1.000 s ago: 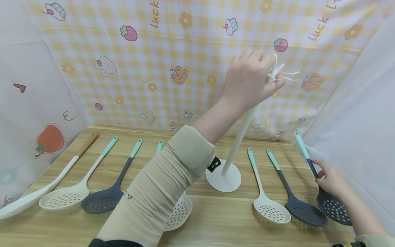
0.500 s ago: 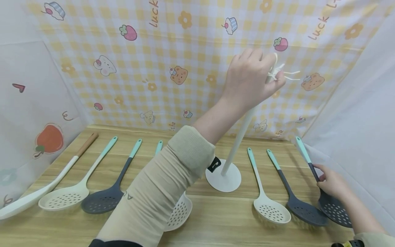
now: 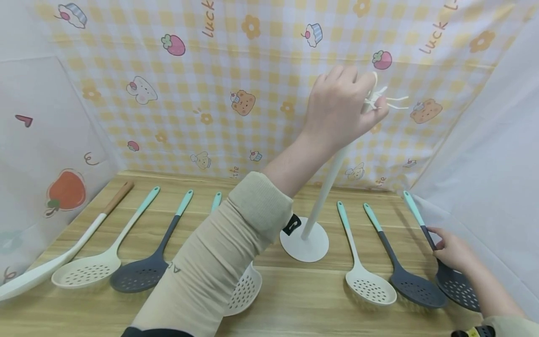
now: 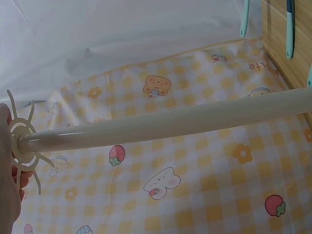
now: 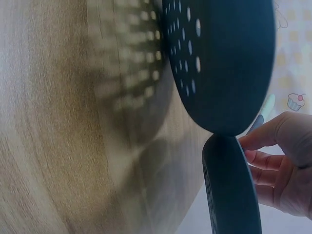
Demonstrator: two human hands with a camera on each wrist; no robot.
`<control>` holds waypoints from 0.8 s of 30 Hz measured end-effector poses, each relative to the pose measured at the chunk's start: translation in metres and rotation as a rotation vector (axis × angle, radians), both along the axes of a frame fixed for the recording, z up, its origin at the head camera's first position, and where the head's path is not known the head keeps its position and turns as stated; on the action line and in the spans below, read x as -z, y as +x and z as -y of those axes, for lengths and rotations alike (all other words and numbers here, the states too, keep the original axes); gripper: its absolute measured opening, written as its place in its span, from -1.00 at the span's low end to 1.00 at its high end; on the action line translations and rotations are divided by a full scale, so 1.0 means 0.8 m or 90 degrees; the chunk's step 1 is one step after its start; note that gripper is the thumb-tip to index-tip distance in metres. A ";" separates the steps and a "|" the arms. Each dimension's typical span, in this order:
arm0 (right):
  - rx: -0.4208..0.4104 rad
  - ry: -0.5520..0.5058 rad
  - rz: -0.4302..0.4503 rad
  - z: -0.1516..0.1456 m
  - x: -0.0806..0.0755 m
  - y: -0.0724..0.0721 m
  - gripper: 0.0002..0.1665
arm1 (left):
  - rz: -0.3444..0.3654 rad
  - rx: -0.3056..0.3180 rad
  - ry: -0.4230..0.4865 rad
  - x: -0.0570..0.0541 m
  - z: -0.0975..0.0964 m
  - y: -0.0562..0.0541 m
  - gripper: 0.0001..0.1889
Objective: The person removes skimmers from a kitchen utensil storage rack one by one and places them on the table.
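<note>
My left hand point(image 3: 338, 100) grips the hooked top of a white utensil stand point(image 3: 326, 185). In the left wrist view, fingers of the left hand point(image 4: 9, 170) curl behind the ring of hooks point(image 4: 25, 142) at the end of the pole. At the far right, my right hand point(image 3: 456, 252) pinches the dark shaft of a skimmer point(image 3: 459, 288) with a mint handle end. Its perforated bowl lies partly behind the wrist. A second dark skimmer point(image 3: 417, 288) lies just left of it. In the right wrist view, the right hand point(image 5: 287, 163) is partly behind dark perforated bowls.
A cream skimmer point(image 3: 372, 285) lies right of the stand's round base point(image 3: 304, 241). Left of it lie another cream skimmer point(image 3: 244, 290), partly under the sleeve, a dark skimmer point(image 3: 141, 274), a cream skimmer point(image 3: 90, 269) and a wooden-handled white utensil point(image 3: 80, 243). A checked cloth point(image 3: 168, 121) hangs behind.
My right hand and the skimmer it holds have shifted slightly down the view, toward the front, with the handle tip lower. The left hand stays on the stand's top.
</note>
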State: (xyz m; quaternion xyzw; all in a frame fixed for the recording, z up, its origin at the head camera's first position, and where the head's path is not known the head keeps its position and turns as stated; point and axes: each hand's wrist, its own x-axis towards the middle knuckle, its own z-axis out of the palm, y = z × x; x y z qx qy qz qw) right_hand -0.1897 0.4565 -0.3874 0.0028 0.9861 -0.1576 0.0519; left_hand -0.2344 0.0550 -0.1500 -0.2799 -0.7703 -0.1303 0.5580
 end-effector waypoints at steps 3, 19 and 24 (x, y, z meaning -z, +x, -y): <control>-0.001 0.004 0.006 -0.001 0.005 -0.002 -0.23 | 0.003 0.001 0.001 0.000 0.000 0.000 -0.70; -0.015 -0.019 0.043 -0.005 0.022 -0.009 -0.24 | -0.002 -0.003 -0.005 0.000 -0.006 -0.001 -0.69; -0.004 -0.034 0.060 -0.008 0.026 -0.009 -0.25 | -0.001 -0.004 -0.006 -0.001 -0.007 -0.001 -0.69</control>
